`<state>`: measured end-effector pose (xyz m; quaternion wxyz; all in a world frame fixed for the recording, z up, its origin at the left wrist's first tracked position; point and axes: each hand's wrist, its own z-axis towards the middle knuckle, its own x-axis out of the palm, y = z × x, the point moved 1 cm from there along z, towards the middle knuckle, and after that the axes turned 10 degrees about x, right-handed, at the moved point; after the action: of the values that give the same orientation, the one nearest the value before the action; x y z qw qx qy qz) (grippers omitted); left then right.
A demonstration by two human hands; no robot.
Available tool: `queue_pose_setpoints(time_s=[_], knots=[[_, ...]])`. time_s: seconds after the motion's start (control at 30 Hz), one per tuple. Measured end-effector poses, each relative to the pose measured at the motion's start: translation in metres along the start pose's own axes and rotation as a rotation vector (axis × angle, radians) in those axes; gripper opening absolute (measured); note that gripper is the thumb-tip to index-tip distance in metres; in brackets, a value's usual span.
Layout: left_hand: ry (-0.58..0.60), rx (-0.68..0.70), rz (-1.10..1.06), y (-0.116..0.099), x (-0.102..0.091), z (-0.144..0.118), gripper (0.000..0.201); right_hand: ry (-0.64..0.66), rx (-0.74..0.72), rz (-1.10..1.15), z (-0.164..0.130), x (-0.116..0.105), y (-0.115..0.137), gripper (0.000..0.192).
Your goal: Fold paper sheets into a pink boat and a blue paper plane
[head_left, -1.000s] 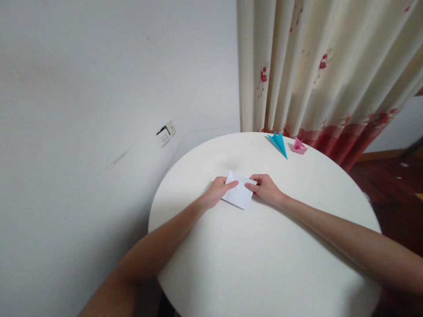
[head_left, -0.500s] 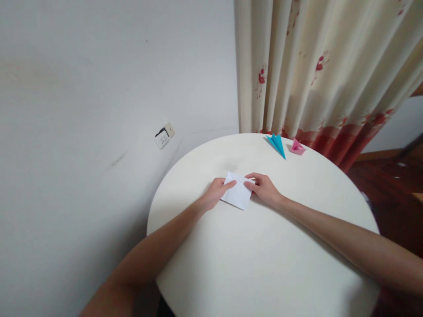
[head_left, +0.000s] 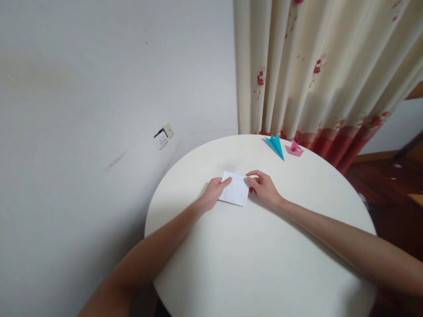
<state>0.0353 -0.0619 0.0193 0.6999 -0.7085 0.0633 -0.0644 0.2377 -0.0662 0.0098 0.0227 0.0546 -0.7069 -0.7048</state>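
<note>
A folded sheet of white paper (head_left: 235, 191), roughly square, is held just over the round white table (head_left: 264, 255). My left hand (head_left: 213, 193) grips its left side, thumb flat on top and the other fingers hidden underneath. At the upper right corner of the paper is my right hand (head_left: 262, 187). Its thumb tip touches that corner and its index finger arches above, apart from the thumb. Some of its other fingertips sit at the right edge, partly hidden.
Near the table's far edge lie a blue folded paper plane (head_left: 276, 146) and a pink folded paper piece (head_left: 295, 149). A flowered curtain (head_left: 297, 88) hangs behind them. The white wall (head_left: 99, 88) at the left bears a socket (head_left: 161, 141).
The white paper has turned slightly and shifted a little left with my left hand. My right thumb has slid from the paper's top face to its corner, and the index finger has lifted.
</note>
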Motion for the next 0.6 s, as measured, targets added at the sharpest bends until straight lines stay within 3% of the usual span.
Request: queue_pose_setpoints(time_s=[0.6], knots=[[-0.076, 0.03, -0.016, 0.0059, -0.0017, 0.0034, 0.052, -0.136, -0.24, -0.171, 0.0027, -0.0056, -0.0023, 0.02]])
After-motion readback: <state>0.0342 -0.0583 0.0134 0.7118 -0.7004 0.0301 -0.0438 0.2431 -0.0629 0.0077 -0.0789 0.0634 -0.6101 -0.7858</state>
